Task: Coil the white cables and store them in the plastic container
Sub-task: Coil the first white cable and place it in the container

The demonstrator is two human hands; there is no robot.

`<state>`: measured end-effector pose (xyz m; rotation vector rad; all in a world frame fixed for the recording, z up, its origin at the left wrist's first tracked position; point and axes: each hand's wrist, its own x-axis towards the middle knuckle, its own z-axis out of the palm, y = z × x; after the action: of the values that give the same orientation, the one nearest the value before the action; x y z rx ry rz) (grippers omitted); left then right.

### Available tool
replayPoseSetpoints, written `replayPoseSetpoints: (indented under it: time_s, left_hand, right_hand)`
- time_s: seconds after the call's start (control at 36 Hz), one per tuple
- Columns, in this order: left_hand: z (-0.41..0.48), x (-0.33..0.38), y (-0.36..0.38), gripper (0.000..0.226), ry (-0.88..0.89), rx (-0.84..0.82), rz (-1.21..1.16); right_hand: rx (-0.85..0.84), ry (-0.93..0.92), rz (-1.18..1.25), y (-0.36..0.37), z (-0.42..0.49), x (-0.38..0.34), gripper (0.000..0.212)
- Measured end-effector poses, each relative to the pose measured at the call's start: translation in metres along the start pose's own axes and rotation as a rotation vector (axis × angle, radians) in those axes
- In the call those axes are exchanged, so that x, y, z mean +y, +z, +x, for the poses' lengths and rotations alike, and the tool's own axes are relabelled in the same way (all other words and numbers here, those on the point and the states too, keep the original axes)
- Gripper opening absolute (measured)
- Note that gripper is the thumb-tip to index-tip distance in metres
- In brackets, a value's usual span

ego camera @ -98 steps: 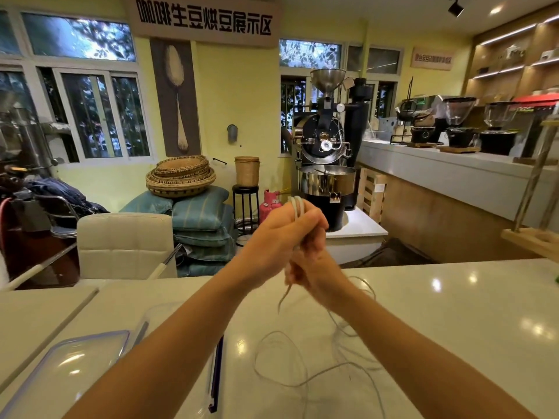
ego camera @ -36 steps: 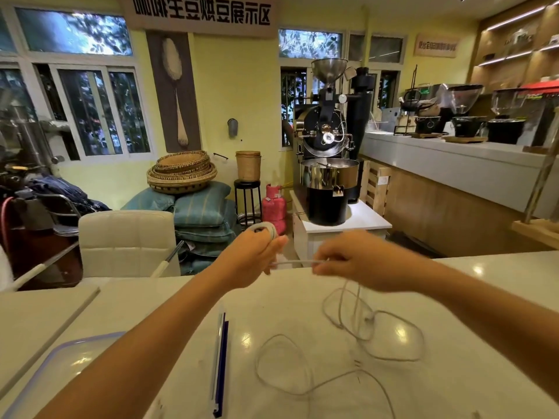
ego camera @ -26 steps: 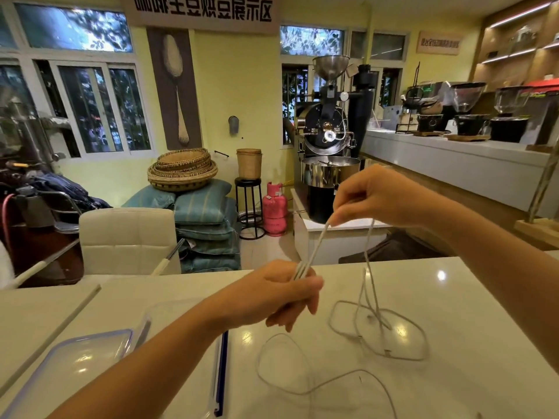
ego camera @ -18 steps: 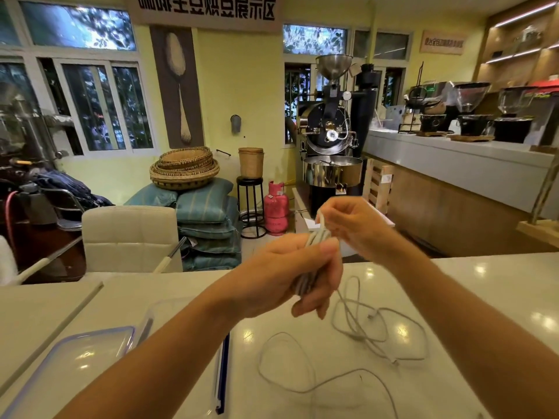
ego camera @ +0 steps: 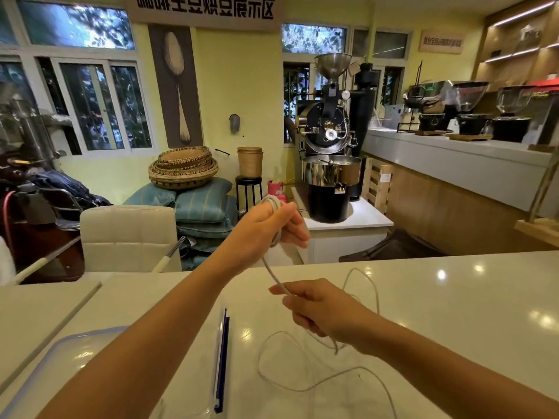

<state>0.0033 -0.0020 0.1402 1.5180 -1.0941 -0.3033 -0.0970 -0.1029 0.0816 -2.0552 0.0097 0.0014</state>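
My left hand is raised above the white counter, shut on a small coil of white cable looped over its fingers. A taut strand runs down from the coil to my right hand, which pinches it low over the counter. Loose loops of the white cable lie on the counter under and behind my right hand. The clear plastic container sits at the bottom edge, partly hidden by my left forearm, with a blue clip on its side.
A clear lid with a blue rim lies at the lower left of the counter. A cream chair stands behind the counter's far edge. A coffee roaster and a long side counter stand beyond.
My right hand has dropped from beside the left hand to low over the counter, drawing the strand taut. My left hand has risen with the coil. The loose loops have shifted.
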Motion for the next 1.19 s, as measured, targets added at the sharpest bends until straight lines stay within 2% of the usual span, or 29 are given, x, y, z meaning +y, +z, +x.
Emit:
replayPoseSetpoints:
  time_s: [0.11,0.25,0.33,0.39,0.5,0.58,0.64,0.69,0.78,0.86,0.94,0.97,1.03,1.08,1.19]
  left_hand:
    - [0.003,-0.013,0.001,0.028,-0.088,0.004,0.17]
    - [0.0,-0.028,0.004,0.031,-0.165,-0.106,0.448]
    - [-0.006,-0.029,0.005,0.042,-0.197,-0.241,0.273]
    - [-0.012,-0.027,0.01,0.047,-0.198,-0.33,0.13]
    - [-0.02,-0.021,0.022,0.052,-0.204,-0.508,-0.131]
    - [-0.024,-0.01,0.027,0.056,-0.183,-0.571,-0.288]
    - [-0.025,0.0,0.029,0.049,-0.125,-0.596,-0.377]
    - [-0.024,0.009,0.029,0.039,-0.058,-0.609,-0.433]
    - [-0.022,0.02,0.03,0.036,-0.017,-0.59,-0.487]
    - [-0.018,0.028,0.034,0.038,0.02,-0.529,-0.52]
    - [-0.013,0.03,0.035,0.037,0.053,-0.421,-0.463]
    - [-0.011,0.03,0.033,0.035,0.051,-0.385,-0.415]
    - [-0.008,0.027,0.029,0.032,0.034,-0.329,-0.318]
    - [-0.006,0.022,0.024,0.033,0.018,-0.273,-0.207]
    - [-0.004,0.009,0.018,0.03,-0.014,-0.131,0.115]
  right_hand:
    - [0.024,-0.089,-0.374,-0.02,-0.012,-0.02,0.029]
    - [-0.07,-0.098,-0.736,-0.047,-0.027,-0.054,0.022]
    - [-0.012,-0.164,-0.896,-0.066,-0.029,-0.072,0.019]
    - [0.001,-0.207,-0.914,-0.081,-0.026,-0.084,0.014]
    - [0.067,-0.279,-0.708,-0.116,-0.011,-0.092,0.01]
    - [0.1,-0.302,-0.576,-0.132,-0.001,-0.082,0.011]
    - [0.118,-0.3,-0.458,-0.133,0.005,-0.07,0.01]
    - [0.132,-0.309,-0.267,-0.127,0.008,-0.056,0.01]
    - [0.153,-0.306,0.015,-0.105,0.017,-0.034,0.026]
    - [0.137,-0.285,0.217,-0.077,0.028,-0.014,0.022]
    - [0.149,-0.227,0.343,-0.043,0.034,0.002,0.049]
    - [0.147,-0.181,0.419,-0.031,0.033,0.006,0.052]
    - [0.101,-0.117,0.52,-0.009,0.03,0.012,0.035]
    - [0.006,-0.08,0.523,0.008,0.026,0.017,0.02]
    - [-0.045,-0.039,0.338,0.015,0.015,0.015,0.023]
